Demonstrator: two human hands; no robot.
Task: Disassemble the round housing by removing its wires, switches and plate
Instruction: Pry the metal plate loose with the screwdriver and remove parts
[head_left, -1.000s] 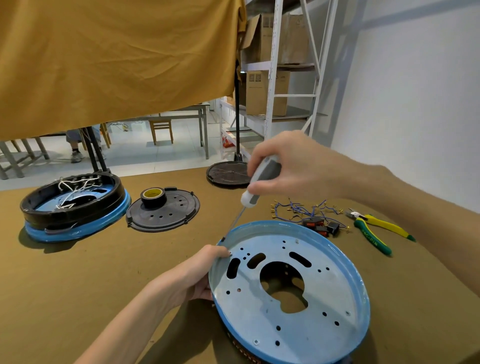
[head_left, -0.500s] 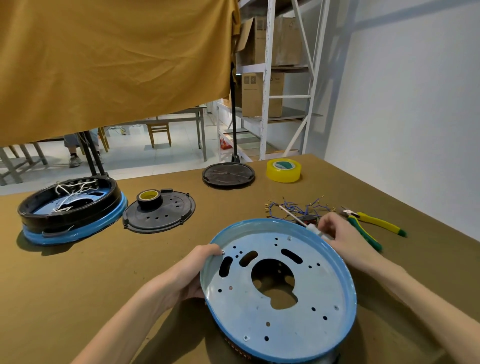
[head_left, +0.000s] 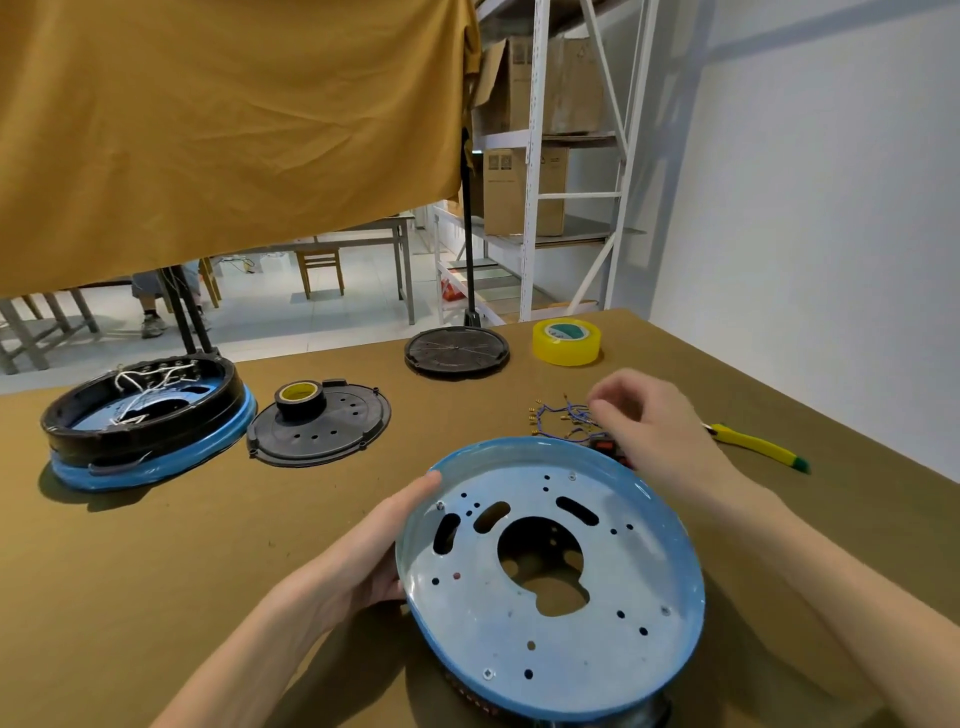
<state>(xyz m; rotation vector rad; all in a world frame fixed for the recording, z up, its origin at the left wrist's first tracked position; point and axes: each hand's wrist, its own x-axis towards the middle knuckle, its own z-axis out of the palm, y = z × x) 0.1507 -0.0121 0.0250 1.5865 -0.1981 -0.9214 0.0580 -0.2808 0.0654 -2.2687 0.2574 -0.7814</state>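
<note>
The round blue-rimmed housing lies tilted in front of me, its silver perforated plate facing up with screws in it. My left hand grips the housing's left edge, thumb on the rim. Beyond the far rim, my right hand hovers blurred, with loosely curled fingers and nothing seen in it. It hangs over a loose bundle of blue wires and red-and-black switches on the table. The screwdriver is not in sight.
Yellow-green pliers lie right of my hand. A yellow tape roll and a black disc sit at the far edge. To the left are a black cover bearing a tape roll and a second housing with white wires.
My right hand lowered the screwdriver from above the rim to the wire pile, then lifted off without it. The left hand kept its hold on the housing.
</note>
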